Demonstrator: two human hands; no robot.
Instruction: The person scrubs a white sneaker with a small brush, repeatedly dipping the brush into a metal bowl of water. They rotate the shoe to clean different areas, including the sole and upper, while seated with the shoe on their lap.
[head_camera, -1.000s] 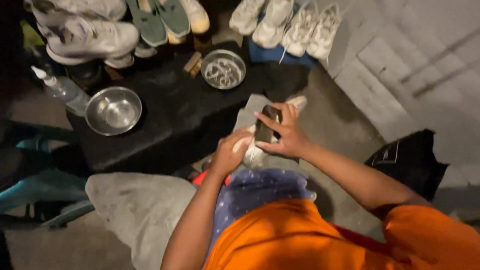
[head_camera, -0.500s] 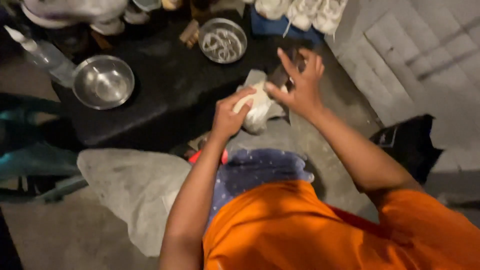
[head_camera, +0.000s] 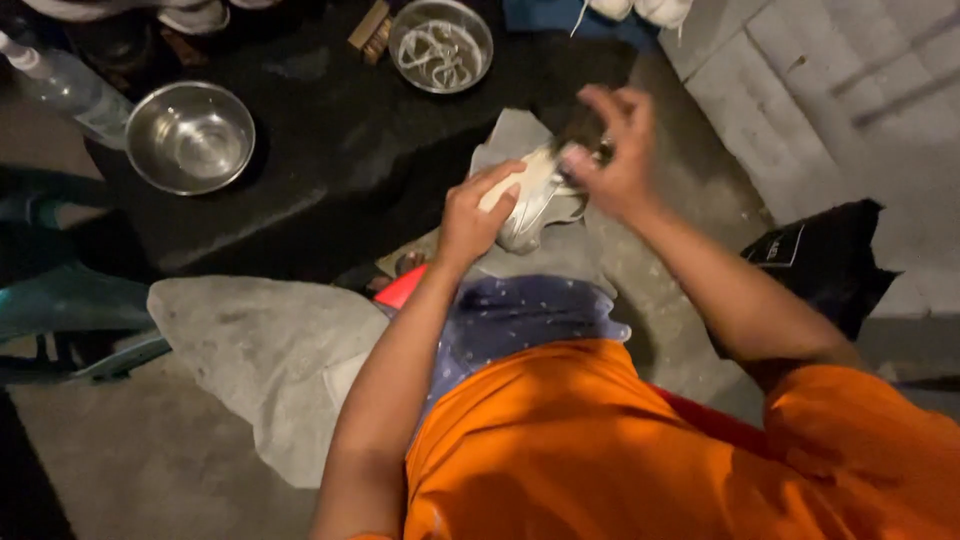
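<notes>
From the head camera, the pale white shoe (head_camera: 535, 200) sits in the middle, held up just past the person's knees. Everything else is told from this shoe.

The left hand (head_camera: 478, 212) is wrapped around the near side of the shoe and grips it tight. The right hand (head_camera: 617, 160) is at the far side of the shoe, fingers curled, and it looks blurry. It seems closed on something small and dark, maybe a brush, but I cannot tell for sure. The two hands are close together, one on each side of the shoe.

Under the shoe lies a grey cloth (head_camera: 512, 135). The shoe looks partly cleaned, I think, with rubbing going on at its far end. How much dirt is left I cannot see.

Left of the shoe is the black low desk (head_camera: 330, 170). On it I count two round shiny metal bowls: an empty one (head_camera: 190, 137) far left, and one with white laces inside (head_camera: 441, 45) above the shoe. One clear plastic bottle (head_camera: 60, 85) stands beyond the empty bowl. One small wooden brush (head_camera: 368, 28) lies by the lace bowl.

Below left of the shoe, one big grey rag (head_camera: 260, 350) lies on the floor. To the right is one black bag (head_camera: 815, 260).
</notes>
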